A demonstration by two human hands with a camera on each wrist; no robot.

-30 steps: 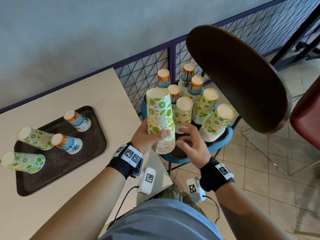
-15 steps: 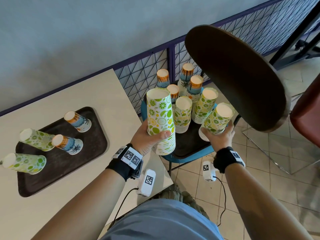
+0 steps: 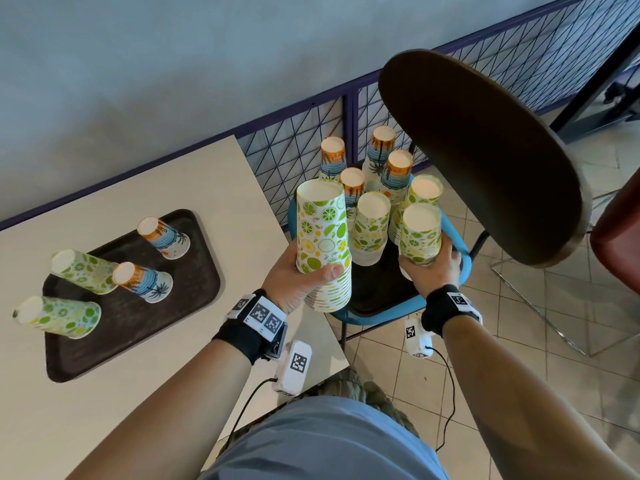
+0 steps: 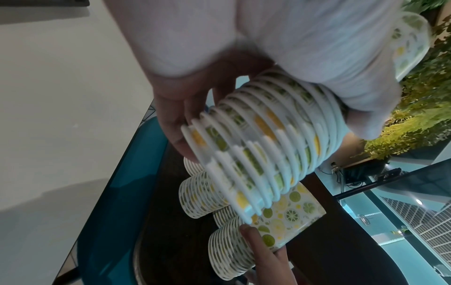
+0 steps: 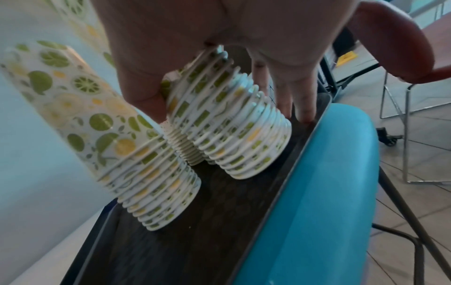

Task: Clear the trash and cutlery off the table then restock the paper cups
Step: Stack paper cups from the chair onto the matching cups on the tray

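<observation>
While the chair back (image 3: 478, 157) loomed over the blue seat (image 5: 310, 192) at the right, the table (image 3: 166, 188) lay to the left, its tray (image 3: 138, 327) carrying four upturned cups (image 3: 162, 237). On the seat, a second tray (image 5: 195, 241) held stacks of cups (image 3: 372, 226), crowded rim to rim. The left hand (image 3: 294, 278) gripped a lime stack (image 3: 323, 244), raised above the table corner. The right hand (image 3: 431, 271) curled round another stack (image 3: 420, 233), hemmed between neighbouring stacks and the chair back.
</observation>
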